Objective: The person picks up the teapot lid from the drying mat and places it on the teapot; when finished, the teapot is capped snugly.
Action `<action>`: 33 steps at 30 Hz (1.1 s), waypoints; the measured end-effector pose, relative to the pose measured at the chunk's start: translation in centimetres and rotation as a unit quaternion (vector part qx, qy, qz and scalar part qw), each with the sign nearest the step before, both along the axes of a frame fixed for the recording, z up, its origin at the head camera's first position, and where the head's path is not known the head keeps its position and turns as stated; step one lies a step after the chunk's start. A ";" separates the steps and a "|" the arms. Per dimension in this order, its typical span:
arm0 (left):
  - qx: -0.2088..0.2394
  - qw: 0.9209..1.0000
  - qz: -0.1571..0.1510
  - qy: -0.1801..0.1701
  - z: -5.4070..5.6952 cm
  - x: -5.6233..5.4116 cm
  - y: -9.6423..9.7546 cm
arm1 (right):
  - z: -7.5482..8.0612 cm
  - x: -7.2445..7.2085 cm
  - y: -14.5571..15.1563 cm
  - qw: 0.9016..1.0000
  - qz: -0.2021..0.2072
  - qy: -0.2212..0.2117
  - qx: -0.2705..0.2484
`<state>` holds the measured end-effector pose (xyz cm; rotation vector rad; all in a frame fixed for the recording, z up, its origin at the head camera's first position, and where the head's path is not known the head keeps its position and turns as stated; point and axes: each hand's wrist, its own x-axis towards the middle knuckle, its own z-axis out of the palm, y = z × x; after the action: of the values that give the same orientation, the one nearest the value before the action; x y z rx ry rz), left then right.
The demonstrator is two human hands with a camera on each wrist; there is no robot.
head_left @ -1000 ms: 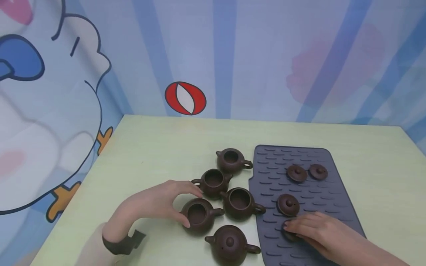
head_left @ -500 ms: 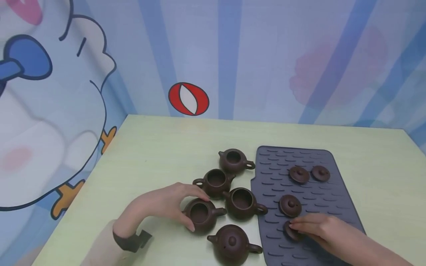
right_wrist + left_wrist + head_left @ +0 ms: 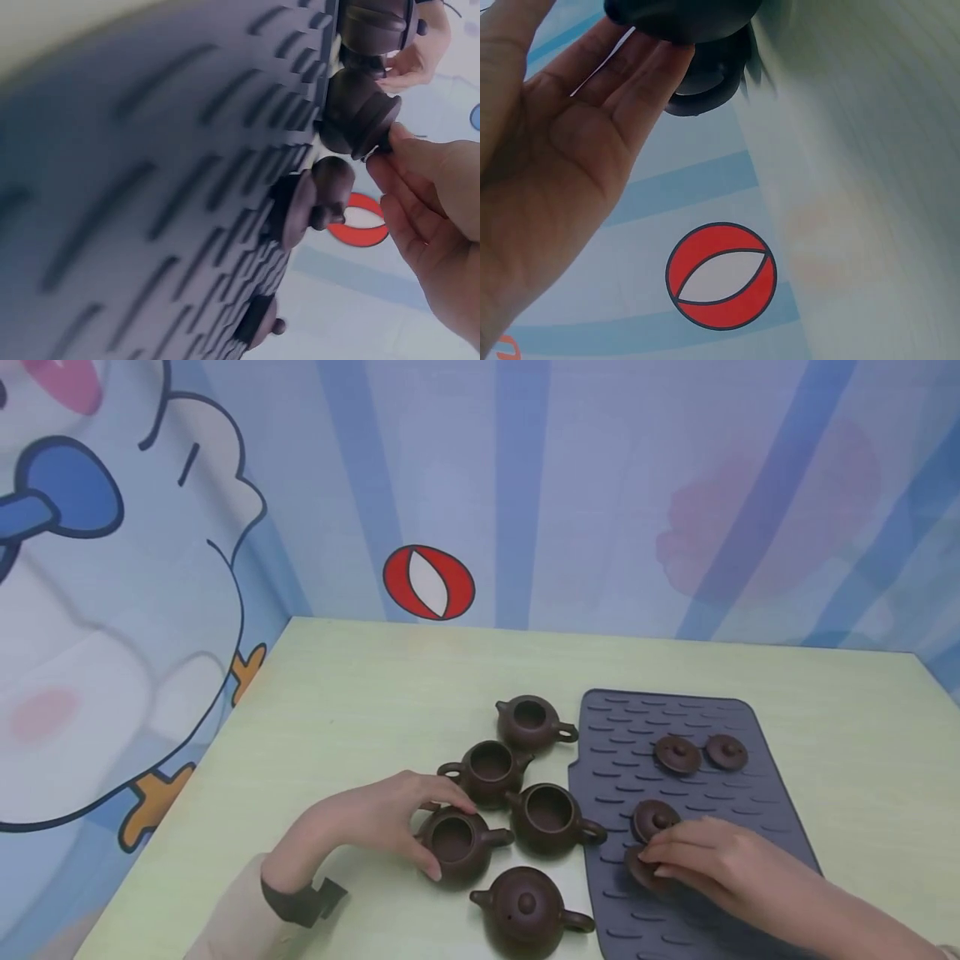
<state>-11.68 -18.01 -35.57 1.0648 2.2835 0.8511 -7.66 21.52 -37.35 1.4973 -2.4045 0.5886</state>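
Head view: bright, even, diffuse light on table [image 3: 390, 693] and wall [image 3: 615, 485]. Pale sheen on the table near 6 o'clock; soft shadow at 7, below the left hand [image 3: 382, 818]. Lid [image 3: 643, 868] under right hand [image 3: 727, 868] is dark on dark mat [image 3: 738, 802], detail mostly lost. Left wrist: cool cast, pot [image 3: 694, 19] near black at 12, table smeared and hazy from 1 to 5, printed ball [image 3: 720, 276] crisp at 6. Right wrist: dimmer, bluish; mat soft at 9, ridges sharper toward centre, pale strip at 11 out of focus.
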 end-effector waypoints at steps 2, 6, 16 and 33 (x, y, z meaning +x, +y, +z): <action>0.002 1.000 0.001 -0.002 0.0 0.0 0.0 | 0.4 -0.3 -0.6 1.000 0.015 -0.001 -0.012; 0.004 1.000 0.003 0.003 -0.1 0.1 0.0 | 1.1 -1.0 -2.0 0.999 0.042 -0.003 -0.033; -0.005 1.000 0.012 0.008 0.0 0.2 0.1 | 2.6 -3.5 -5.0 0.995 0.079 -0.037 -0.041; -0.018 1.000 0.023 -0.012 0.3 0.4 0.2 | 1.5 -5.7 -11.6 0.984 0.156 -0.043 -0.069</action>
<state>-11.32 -17.77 -35.27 0.9857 2.3029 0.8319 -13.32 9.94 -35.83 1.8342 -2.1483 0.8832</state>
